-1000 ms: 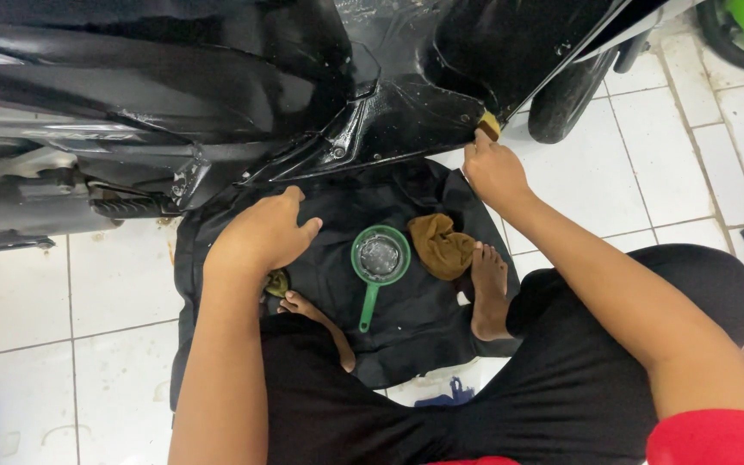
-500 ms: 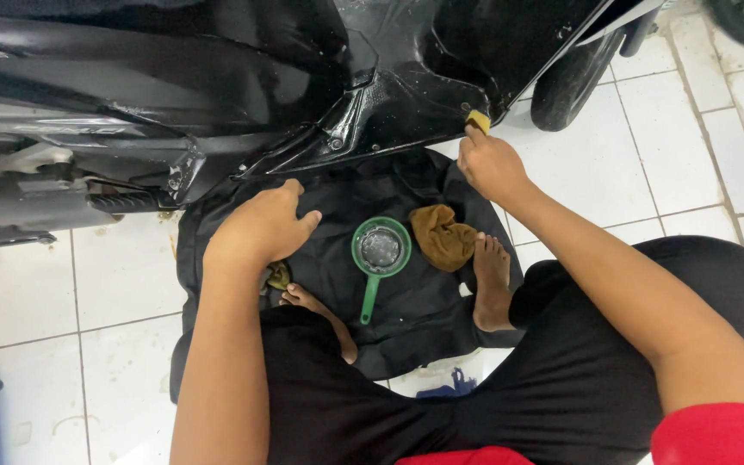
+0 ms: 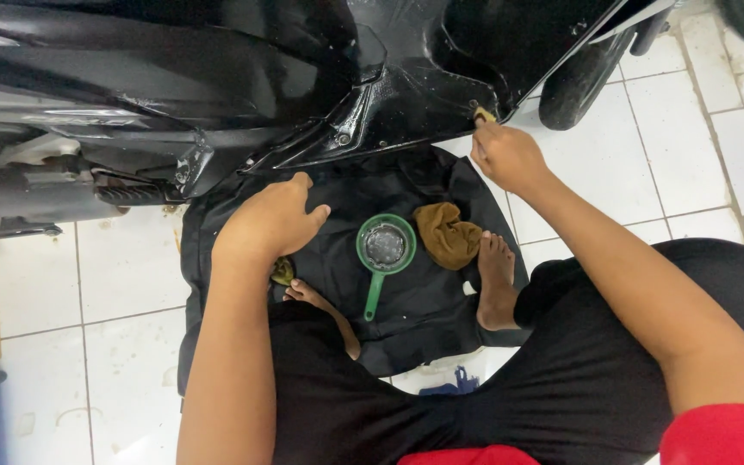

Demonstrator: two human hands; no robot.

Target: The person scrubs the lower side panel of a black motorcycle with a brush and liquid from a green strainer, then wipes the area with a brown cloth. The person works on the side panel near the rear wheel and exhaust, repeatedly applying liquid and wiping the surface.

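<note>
On white floor tiles (image 3: 122,275), a person sits low beside a black scooter (image 3: 217,77), bare feet on a black cloth (image 3: 415,301) spread beneath it.

Right hand (image 3: 505,155): fingers closed on a small yellow sponge (image 3: 482,113), pressed against the lower edge of the scooter's wet black panel. Only a corner of the sponge shows above the fingertips.

Left hand (image 3: 270,222): fingers loosely curled, palm down, holding nothing visible. It hovers over the cloth just below the scooter's underside; cannot tell whether it touches the cloth.

On the cloth, between the feet: a green dipper (image 3: 383,250), round bowl up, handle pointing toward the person. Just beside it on the right, touching or nearly so, a crumpled brown rag (image 3: 446,234). Right foot (image 3: 497,284) sits next to the rag. A small olive-coloured scrap (image 3: 282,272) lies under the left hand, by the left foot (image 3: 320,310).

Front tyre (image 3: 574,86) stands on the tiles, beyond the right hand.
</note>
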